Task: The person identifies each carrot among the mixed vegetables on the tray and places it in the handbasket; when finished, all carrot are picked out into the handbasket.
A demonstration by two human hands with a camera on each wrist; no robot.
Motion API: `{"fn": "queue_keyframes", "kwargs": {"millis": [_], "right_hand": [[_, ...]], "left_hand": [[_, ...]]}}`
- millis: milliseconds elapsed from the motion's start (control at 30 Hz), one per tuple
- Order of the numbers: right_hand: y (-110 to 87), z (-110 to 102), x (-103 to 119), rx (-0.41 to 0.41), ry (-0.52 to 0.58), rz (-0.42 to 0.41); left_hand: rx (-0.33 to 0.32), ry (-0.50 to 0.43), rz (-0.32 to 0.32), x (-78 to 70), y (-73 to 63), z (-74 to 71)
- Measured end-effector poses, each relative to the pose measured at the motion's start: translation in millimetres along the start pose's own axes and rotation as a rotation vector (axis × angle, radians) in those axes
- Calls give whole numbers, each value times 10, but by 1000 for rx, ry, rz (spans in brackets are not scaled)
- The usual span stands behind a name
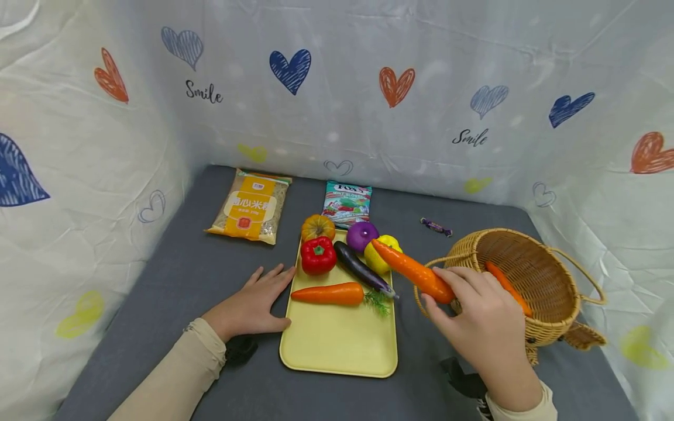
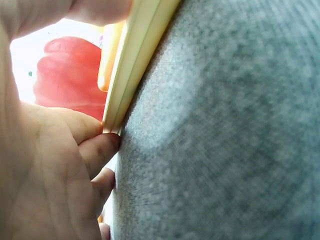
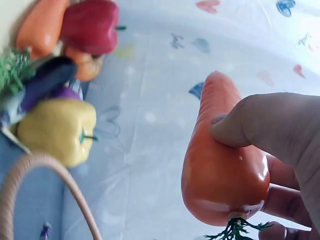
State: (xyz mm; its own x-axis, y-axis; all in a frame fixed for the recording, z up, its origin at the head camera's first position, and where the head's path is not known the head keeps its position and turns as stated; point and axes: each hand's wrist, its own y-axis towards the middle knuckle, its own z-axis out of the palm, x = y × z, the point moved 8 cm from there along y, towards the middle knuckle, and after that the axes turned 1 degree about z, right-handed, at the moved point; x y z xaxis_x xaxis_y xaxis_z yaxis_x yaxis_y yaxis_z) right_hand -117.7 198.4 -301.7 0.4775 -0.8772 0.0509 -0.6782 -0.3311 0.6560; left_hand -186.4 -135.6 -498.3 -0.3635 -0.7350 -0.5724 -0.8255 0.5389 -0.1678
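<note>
Nearest to the camera is the left sleeve (image 1: pixel 174 371); its left hand (image 1: pixel 253 307) lies with spread fingers touching the left edge of the yellow tray (image 1: pixel 339 345). To the right of the tray, the right hand (image 1: pixel 481 310) grips an orange carrot (image 1: pixel 413 272) between thumb and fingers, its tip pointing toward the tray. I judge this as mid-transfer between tray and wicker basket (image 1: pixel 544 275) (the direction I cannot tell). Next probably calls for a steady grip, clear of the basket's handle (image 3: pixel 37 160).
</note>
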Motion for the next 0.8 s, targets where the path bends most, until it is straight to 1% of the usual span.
{"fn": "queue_keyframes", "kwargs": {"millis": [233, 500, 800], "right_hand": [[-26, -155, -294, -29, -76, 52], [-150, -242, -644, -35, -160, 127], [-334, -291, -1028, -34, -181, 266]], "left_hand": [[-15, -2, 6, -15, -3, -16], [-14, 3, 4, -12, -8, -8], [-14, 6, 0, -3, -8, -11]]}}
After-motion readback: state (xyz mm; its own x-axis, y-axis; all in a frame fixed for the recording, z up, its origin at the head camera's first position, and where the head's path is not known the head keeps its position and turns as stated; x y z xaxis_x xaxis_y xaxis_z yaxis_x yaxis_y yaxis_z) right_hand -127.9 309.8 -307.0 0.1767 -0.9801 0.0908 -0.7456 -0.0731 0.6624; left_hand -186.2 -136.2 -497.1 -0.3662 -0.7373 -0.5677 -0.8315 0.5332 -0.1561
